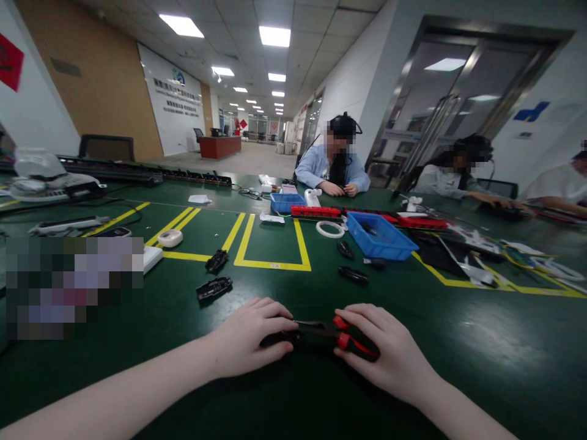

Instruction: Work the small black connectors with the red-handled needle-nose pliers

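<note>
My right hand (pixel 389 347) is closed around the handles of red-and-black pliers (pixel 342 339). The pliers' metal jaws point left, toward my left hand (pixel 251 337). Between its thumb and fingers, my left hand grips a small black plastic part (pixel 277 338), mostly covered by the fingers. The jaws reach this part, but I cannot tell whether they are clamped on it. Beyond my left hand lie two black plastic shells, a larger shell (pixel 214 289) and a smaller shell (pixel 217 261). Further right, a dark oblong piece (pixel 353 275) rests on the green table (pixel 183 391).
A blue bin (pixel 389 245) with a dark item inside stands ahead to the right, beside a white ring (pixel 330 230). A cream tape roll (pixel 170 238) sits at left. Yellow tape (pixel 274 266) marks the table. Across it sits a co-worker (pixel 316 165); others are at right.
</note>
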`<state>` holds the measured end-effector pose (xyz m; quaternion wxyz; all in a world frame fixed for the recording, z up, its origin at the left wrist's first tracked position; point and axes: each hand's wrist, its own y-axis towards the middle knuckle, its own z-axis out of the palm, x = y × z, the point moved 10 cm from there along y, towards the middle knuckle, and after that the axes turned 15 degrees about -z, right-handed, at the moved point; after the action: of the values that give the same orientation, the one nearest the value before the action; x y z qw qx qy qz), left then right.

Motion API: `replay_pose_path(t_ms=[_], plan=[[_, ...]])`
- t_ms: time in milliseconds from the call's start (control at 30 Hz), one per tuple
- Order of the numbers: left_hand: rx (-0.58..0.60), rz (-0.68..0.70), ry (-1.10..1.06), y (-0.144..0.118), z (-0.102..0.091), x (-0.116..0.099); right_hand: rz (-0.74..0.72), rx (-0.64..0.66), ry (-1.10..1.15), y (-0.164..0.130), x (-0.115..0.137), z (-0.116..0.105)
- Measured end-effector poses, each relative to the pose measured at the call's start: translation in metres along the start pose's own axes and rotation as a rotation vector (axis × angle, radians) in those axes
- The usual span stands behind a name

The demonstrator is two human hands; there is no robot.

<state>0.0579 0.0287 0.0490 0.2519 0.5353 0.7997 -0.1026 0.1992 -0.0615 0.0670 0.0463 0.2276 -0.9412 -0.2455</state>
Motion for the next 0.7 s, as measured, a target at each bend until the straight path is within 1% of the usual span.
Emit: replay_pose_path(t_ms=[233,467,700], plan=[[-0.01,0.008,-0.013,0.0007,0.0014,0.0032,-0.027,0.063,0.038,0.0037,0.0094,0.0069],[0.008,-0.024,-0.023,0.0015,0.0009,0.0036,-0.015,0.032,0.011,0.0018,0.0052,0.003],[0.028,-0.048,-0.032,0.0011,0.0015,0.0046,0.011,0.057,0.032,0.0012,0.0039,0.006]])
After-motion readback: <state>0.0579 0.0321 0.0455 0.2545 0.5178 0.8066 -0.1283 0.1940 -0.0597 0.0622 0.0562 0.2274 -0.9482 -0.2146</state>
